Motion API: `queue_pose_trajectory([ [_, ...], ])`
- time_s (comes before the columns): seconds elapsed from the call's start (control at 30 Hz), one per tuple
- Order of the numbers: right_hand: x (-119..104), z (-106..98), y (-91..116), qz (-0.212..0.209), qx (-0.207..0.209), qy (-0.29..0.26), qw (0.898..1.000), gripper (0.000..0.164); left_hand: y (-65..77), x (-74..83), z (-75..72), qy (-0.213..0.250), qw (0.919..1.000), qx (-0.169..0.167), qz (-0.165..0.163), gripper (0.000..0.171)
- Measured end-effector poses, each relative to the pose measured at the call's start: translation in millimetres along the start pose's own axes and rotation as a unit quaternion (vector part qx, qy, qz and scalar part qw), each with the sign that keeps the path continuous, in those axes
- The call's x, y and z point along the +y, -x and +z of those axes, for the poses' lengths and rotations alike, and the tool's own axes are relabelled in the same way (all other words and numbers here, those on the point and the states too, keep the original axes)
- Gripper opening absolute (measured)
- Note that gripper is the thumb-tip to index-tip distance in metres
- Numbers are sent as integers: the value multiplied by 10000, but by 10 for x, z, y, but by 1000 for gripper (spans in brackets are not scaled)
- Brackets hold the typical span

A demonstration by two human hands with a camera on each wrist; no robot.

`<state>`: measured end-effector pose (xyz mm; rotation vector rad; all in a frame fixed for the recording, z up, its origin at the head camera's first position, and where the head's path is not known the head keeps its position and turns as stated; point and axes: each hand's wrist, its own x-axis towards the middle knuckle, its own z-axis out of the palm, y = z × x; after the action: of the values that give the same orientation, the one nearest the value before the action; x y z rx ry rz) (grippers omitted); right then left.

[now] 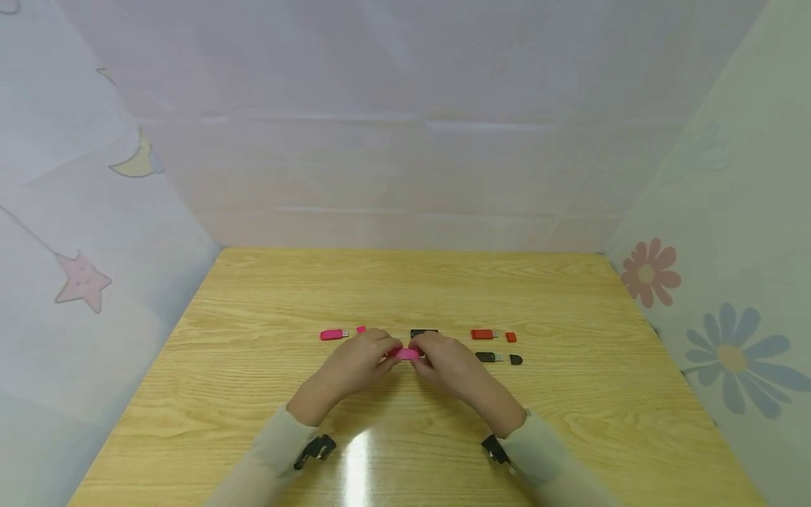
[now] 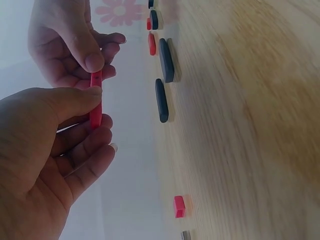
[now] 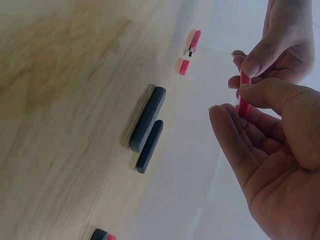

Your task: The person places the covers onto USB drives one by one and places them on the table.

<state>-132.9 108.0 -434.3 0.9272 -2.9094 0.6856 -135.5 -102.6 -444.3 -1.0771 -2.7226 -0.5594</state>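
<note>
Above the middle of the table, both hands hold one pink USB flash drive between them. The left hand pinches one end between thumb and fingers. My right hand pinches the opposite end in the same way. No metal plug shows on this drive; the fingertips hide its ends. Beyond the hands lie two closed black sticks side by side, a longer one and a thinner one. In the head view the right hand partly covers them.
To the left lie another pink drive, its plug bare, and a pink cap. On the right are an uncapped red drive, red cap, uncapped black drive and black cap. Fabric walls surround the wooden table.
</note>
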Motion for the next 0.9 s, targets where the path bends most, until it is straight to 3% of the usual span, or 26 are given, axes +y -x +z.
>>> queue_pose_trajectory([
  [0.9, -265, 214, -244, -278, -412, 152, 9986, 11, 341, -215, -69, 20, 9995, 15, -325, 12],
])
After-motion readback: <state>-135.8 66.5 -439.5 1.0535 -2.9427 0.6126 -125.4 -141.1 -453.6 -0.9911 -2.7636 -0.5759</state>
